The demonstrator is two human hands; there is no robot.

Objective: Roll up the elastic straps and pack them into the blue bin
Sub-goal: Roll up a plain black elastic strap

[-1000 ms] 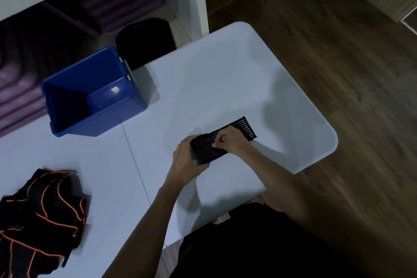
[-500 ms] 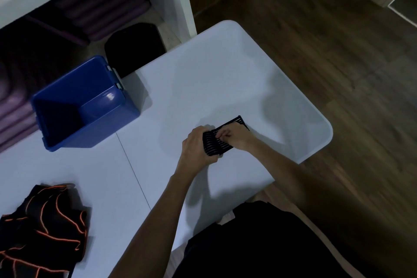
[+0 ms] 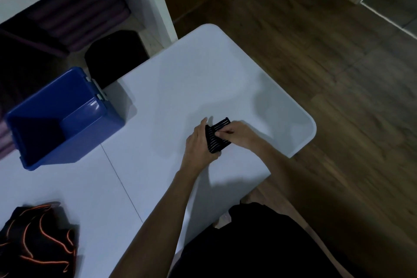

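Observation:
A black ribbed elastic strap lies mostly rolled on the white table, right of centre. My left hand grips the roll from the left, fingers curled round it. My right hand pinches the strap's loose end on top of the roll. Only a short flat tail sticks out toward the far side. The blue bin stands open at the table's left, apart from my hands; nothing shows inside it. A pile of black straps with orange edging sits at the near left corner.
A black rounded object stands on the floor behind the table, beside a white post. Purple rolled mats fill a shelf at the back left. Wooden floor lies to the right of the table's rounded edge.
The flat stretch of strap has grown much shorter as the roll thickened. Both hands stayed on it, moving slightly to the right along the strap.

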